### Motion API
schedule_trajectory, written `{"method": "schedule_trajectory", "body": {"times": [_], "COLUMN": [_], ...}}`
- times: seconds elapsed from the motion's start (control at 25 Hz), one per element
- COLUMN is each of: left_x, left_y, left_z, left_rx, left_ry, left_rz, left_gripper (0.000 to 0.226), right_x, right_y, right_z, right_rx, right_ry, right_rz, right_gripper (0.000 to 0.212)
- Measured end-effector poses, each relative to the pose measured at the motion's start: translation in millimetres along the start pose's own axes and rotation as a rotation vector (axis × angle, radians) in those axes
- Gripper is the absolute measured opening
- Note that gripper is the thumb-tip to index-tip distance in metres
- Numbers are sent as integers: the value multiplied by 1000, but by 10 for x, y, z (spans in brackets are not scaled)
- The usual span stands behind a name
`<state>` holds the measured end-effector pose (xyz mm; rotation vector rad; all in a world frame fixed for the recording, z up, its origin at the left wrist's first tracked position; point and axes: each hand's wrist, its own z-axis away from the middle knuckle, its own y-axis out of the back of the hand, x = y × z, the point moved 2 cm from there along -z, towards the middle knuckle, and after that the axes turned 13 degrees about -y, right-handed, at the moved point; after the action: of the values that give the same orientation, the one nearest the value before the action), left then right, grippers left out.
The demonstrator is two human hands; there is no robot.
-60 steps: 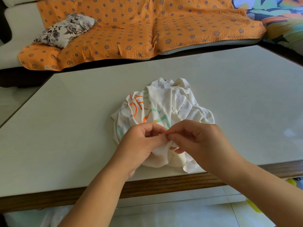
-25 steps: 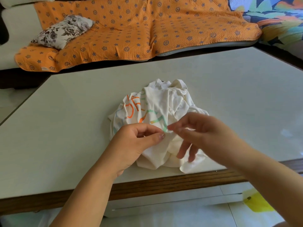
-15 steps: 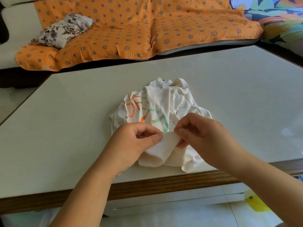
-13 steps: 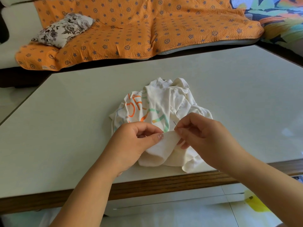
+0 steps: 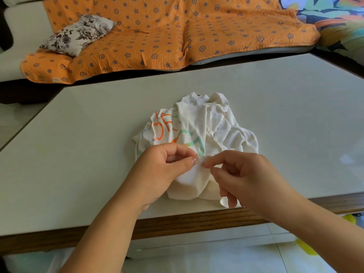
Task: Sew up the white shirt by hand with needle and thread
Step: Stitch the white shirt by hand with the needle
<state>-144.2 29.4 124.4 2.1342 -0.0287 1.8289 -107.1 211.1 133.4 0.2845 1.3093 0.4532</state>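
Pale counter [image 5: 78, 154], crumpled shirt [image 5: 208, 125] near its front edge. Left hand [image 5: 163, 170] pinches a fold, fingers curled; right hand [image 5: 246, 178] pinches needle [image 5: 205, 162] thumb-to-forefinger beside it.

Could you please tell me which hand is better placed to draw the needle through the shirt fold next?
The right hand, I would say: its thumb and forefinger pinch the needle at the fold, while the left hand is occupied pinching the white shirt beside it.
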Motion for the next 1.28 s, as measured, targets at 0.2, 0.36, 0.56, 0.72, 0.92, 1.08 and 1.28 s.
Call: {"method": "schedule_trajectory", "body": {"times": [0.2, 0.36, 0.56, 0.72, 0.92, 1.08, 1.28], "left_x": [4, 28, 16, 2, 30, 64, 84], "left_y": [-3, -6, -88, -122, -192, -238, -240], "left_z": [9, 15, 26, 18, 37, 52, 74], "left_rx": [-4, -13, -39, 12, -10, -18, -21], "left_ry": [-11, -18, -24, -24, -113, -167, -154], "left_rz": [14, 0, -38, -21, -208, -311, -316], "left_gripper": [15, 12, 8, 7, 17, 16, 11], "right_x": [7, 18, 32, 21, 24, 9, -50], "right_y": [-5, -25, -67, -82, -73, -75, 150], "right_z": [0, -13, -63, -58, -102, -92, -185], "right_rx": [-12, -3, 38, 15, -17, 8, 236], "right_ry": [-7, -13, -28, -39, -48, -41, -4], "right_rz": [-2, 5, -61, -157, -290, -213, -141], "right_gripper": [19, 17, 10, 8, 4, 11, 13]}}
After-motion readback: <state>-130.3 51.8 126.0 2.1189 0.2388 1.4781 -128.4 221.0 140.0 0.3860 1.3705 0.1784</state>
